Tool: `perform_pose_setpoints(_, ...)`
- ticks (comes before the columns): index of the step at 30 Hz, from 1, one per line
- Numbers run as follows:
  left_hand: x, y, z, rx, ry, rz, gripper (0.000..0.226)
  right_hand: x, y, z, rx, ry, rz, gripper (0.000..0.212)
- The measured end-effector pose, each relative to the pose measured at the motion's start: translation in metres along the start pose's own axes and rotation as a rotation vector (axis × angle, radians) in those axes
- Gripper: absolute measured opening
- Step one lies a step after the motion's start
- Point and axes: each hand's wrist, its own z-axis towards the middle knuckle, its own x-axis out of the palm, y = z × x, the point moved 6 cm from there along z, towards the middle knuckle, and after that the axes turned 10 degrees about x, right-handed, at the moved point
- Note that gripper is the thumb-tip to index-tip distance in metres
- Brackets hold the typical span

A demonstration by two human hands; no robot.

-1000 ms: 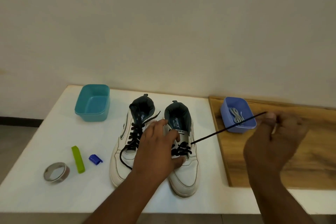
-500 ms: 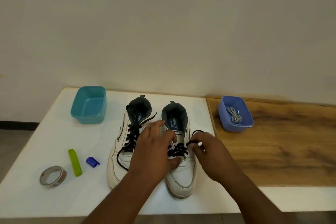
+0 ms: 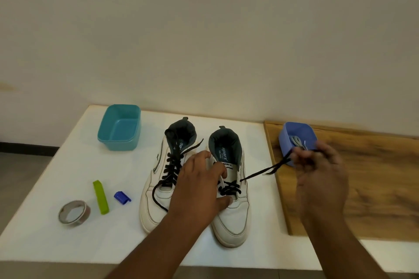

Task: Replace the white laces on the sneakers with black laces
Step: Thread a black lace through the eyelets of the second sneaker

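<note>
Two white sneakers stand side by side on the white table, toes toward me. The left sneaker [image 3: 156, 190] carries a black lace through most of its eyelets. The right sneaker [image 3: 233, 217] has black lacing only over its lower eyelets. My left hand [image 3: 199, 186] presses down on the right sneaker's tongue and left side. My right hand [image 3: 319, 172], blurred, pinches the black lace [image 3: 258, 173], which runs taut from a right-side eyelet out to the right. White laces [image 3: 297, 141] lie in the small blue bowl [image 3: 286, 140].
A teal tub [image 3: 120, 128] stands at the back left. A tape roll [image 3: 73, 212], a green clip [image 3: 101, 197] and a small blue clip [image 3: 122, 197] lie left of the sneakers. A wooden board [image 3: 374, 188] covers the right side; the table's front edge is near.
My right hand went from far right to the right sneaker's eyelets, then pulled the black lace out to the right again. My left hand stayed on the sneaker.
</note>
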Motion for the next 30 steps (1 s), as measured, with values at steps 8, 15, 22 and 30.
perform_pose_setpoints(8,0.004,0.002,-0.003,-0.067,0.045,-0.121,0.081,0.007,-0.004,-0.004,-0.396,-0.055,-0.840,0.022)
perform_pose_setpoints(15,0.006,0.004,-0.003,-0.061,0.032,-0.135,0.065,0.020,-0.063,-0.015,-0.370,0.196,-1.886,0.047)
perform_pose_setpoints(22,0.003,0.003,-0.004,-0.064,0.047,-0.132,0.061,0.038,-0.068,-0.015,-0.505,0.364,-1.540,0.008)
perform_pose_setpoints(30,0.002,0.000,-0.007,-0.077,0.054,-0.027,0.079,0.034,-0.065,-0.013,-0.456,0.329,-1.361,0.013)
